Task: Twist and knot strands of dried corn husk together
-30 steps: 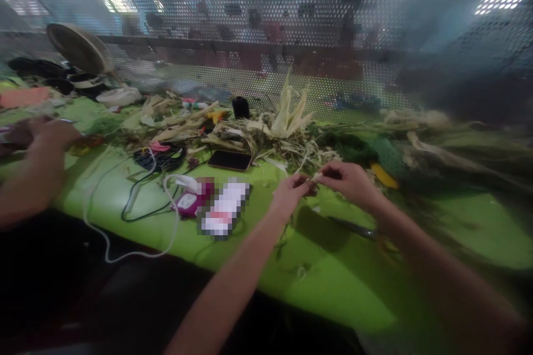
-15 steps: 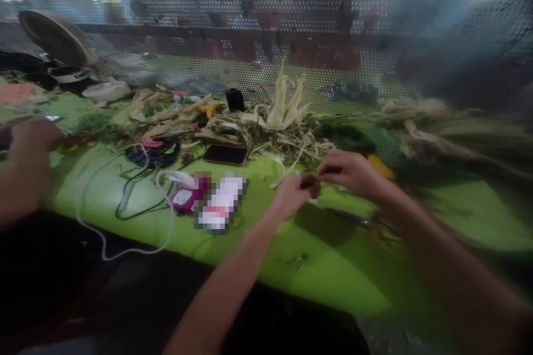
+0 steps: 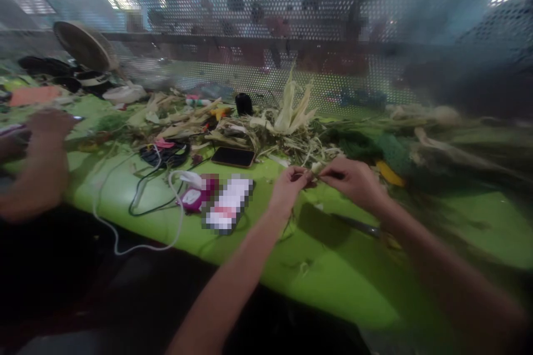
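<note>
My left hand (image 3: 291, 186) is closed in a pinch above the green table (image 3: 333, 294). Close by on its right, my right hand (image 3: 353, 178) pinches too, the fingertips of both almost meeting. Between them shows a small pale piece of corn husk (image 3: 315, 168), thin and blurred, partly covered by the fingers. Behind the hands lies a heap of dried corn husks (image 3: 287, 116), some standing upright. Scissors (image 3: 366, 227) rest on the table below my right hand, their handles partly hidden by my right forearm.
Left of my hands lie a lit phone (image 3: 229, 202), a magenta tissue pack (image 3: 197, 197), a dark phone (image 3: 233, 157) and a looping white cable (image 3: 181, 216). Another person's arm (image 3: 41, 166) reaches in at far left. A perforated metal screen (image 3: 250, 50) stands behind, near a round fan (image 3: 85, 47).
The view has swung slightly left, shifting the scene rightwards. My left hand has turned and risen a little, and the pale piece now shows between my fingertips. The other person's hand has shifted.
</note>
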Action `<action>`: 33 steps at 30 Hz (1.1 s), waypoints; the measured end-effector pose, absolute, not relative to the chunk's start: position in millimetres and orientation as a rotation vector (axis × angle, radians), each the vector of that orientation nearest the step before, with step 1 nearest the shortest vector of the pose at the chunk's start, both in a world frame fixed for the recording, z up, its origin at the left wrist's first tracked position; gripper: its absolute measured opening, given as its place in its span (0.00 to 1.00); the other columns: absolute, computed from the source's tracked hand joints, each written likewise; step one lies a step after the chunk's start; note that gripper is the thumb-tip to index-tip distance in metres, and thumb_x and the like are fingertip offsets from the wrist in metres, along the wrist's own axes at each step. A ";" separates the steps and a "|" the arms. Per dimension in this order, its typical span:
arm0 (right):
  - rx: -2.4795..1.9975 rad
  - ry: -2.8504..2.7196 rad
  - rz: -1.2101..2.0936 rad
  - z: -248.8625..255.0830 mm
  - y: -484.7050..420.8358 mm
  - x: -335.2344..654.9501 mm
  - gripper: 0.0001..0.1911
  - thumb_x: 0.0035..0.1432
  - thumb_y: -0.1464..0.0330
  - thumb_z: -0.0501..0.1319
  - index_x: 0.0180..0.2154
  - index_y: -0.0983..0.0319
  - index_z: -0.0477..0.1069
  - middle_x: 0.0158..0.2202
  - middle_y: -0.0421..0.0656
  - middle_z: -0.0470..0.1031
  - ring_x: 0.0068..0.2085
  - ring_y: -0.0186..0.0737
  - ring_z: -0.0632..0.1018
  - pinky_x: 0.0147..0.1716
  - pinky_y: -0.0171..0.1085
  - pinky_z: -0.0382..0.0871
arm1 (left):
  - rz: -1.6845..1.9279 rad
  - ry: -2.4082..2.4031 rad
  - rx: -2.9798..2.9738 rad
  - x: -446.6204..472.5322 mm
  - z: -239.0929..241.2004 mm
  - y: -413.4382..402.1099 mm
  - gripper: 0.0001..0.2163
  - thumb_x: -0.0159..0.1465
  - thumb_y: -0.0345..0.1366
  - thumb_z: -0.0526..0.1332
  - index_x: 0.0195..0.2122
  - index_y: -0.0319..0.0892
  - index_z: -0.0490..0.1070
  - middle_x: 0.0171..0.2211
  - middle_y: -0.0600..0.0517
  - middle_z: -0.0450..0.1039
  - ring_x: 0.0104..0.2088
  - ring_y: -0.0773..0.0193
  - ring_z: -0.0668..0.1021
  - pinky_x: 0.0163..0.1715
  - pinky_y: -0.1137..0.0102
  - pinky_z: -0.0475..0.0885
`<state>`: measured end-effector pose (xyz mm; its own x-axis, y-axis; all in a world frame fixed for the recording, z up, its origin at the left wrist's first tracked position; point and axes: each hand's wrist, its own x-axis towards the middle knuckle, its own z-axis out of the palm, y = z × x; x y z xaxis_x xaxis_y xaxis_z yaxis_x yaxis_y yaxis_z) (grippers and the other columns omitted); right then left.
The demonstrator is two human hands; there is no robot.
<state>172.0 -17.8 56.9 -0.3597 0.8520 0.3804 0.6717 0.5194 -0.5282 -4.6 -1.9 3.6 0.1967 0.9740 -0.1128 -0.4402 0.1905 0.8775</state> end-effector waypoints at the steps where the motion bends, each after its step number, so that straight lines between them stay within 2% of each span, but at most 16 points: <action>1: -1.220 -2.192 0.290 58.3 -20.7 169.7 0.07 0.60 0.69 0.61 0.34 0.61 0.78 0.32 0.43 0.78 0.34 0.38 0.76 0.34 0.35 0.65 | 1.179 0.837 0.843 -4.9 2.7 -1.0 0.20 0.46 0.43 0.75 0.32 0.38 0.70 0.26 0.54 0.75 0.24 0.70 0.77 0.34 0.71 0.73; 6: -1.184 -2.408 -0.060 57.1 -26.8 162.6 0.10 0.64 0.71 0.56 0.36 0.61 0.77 0.33 0.46 0.77 0.34 0.40 0.74 0.34 0.36 0.62 | 1.214 0.919 1.028 -6.7 1.9 -2.8 0.16 0.50 0.43 0.72 0.32 0.39 0.70 0.25 0.53 0.75 0.26 0.68 0.77 0.32 0.71 0.71; 10: -1.134 -2.501 -0.126 57.0 -24.4 166.5 0.11 0.65 0.70 0.55 0.35 0.61 0.77 0.31 0.45 0.75 0.32 0.40 0.72 0.31 0.37 0.60 | 1.203 1.005 1.318 -6.6 1.7 -8.6 0.11 0.55 0.40 0.69 0.31 0.40 0.72 0.26 0.51 0.75 0.28 0.66 0.76 0.33 0.70 0.69; 13: -1.105 -2.502 -0.016 61.4 -19.7 174.4 0.11 0.64 0.70 0.56 0.35 0.60 0.77 0.32 0.45 0.75 0.33 0.39 0.73 0.32 0.36 0.61 | 1.137 1.047 1.542 -5.8 -0.1 -10.3 0.07 0.56 0.37 0.68 0.31 0.41 0.74 0.27 0.51 0.76 0.29 0.65 0.76 0.34 0.70 0.68; 16: -1.125 -2.404 0.260 65.9 -13.8 181.9 0.08 0.63 0.67 0.59 0.34 0.60 0.77 0.33 0.44 0.77 0.34 0.39 0.75 0.34 0.35 0.63 | 1.026 0.947 1.567 -6.1 -0.3 -8.6 0.04 0.57 0.34 0.66 0.32 0.40 0.75 0.28 0.51 0.76 0.30 0.65 0.76 0.36 0.69 0.70; 19: -1.210 -2.203 0.551 65.4 -7.5 185.7 0.07 0.59 0.64 0.63 0.32 0.61 0.76 0.31 0.43 0.76 0.32 0.38 0.74 0.33 0.35 0.65 | 0.926 0.807 1.398 -8.7 3.4 -7.6 0.06 0.57 0.34 0.65 0.34 0.38 0.74 0.29 0.50 0.77 0.30 0.66 0.77 0.38 0.68 0.71; 25: -1.257 -1.857 0.973 50.2 2.8 184.0 0.12 0.51 0.60 0.65 0.28 0.63 0.74 0.26 0.41 0.74 0.27 0.35 0.71 0.29 0.35 0.65 | 0.911 0.652 1.049 -12.6 10.5 -10.2 0.11 0.55 0.36 0.69 0.37 0.38 0.73 0.31 0.50 0.78 0.32 0.67 0.79 0.41 0.70 0.72; 29: -1.248 -1.814 0.977 42.8 1.0 178.5 0.12 0.52 0.60 0.65 0.28 0.63 0.74 0.26 0.41 0.75 0.28 0.36 0.73 0.29 0.35 0.66 | 1.007 0.676 0.849 -10.4 6.6 -6.0 0.15 0.49 0.36 0.73 0.35 0.38 0.72 0.30 0.51 0.78 0.30 0.68 0.79 0.39 0.70 0.73; 33: -1.225 -2.030 0.582 47.1 -8.3 175.1 0.07 0.57 0.65 0.63 0.32 0.61 0.77 0.31 0.43 0.78 0.33 0.39 0.76 0.34 0.36 0.67 | 1.117 0.802 0.862 -9.1 3.5 -1.1 0.16 0.49 0.38 0.73 0.33 0.38 0.71 0.26 0.54 0.76 0.28 0.68 0.79 0.37 0.71 0.73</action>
<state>175.1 -8.3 47.1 -0.3205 0.8899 0.3246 0.5825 0.4554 -0.6733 -9.1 -1.1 3.5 0.2445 0.9635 -0.1094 -0.4112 0.2052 0.8882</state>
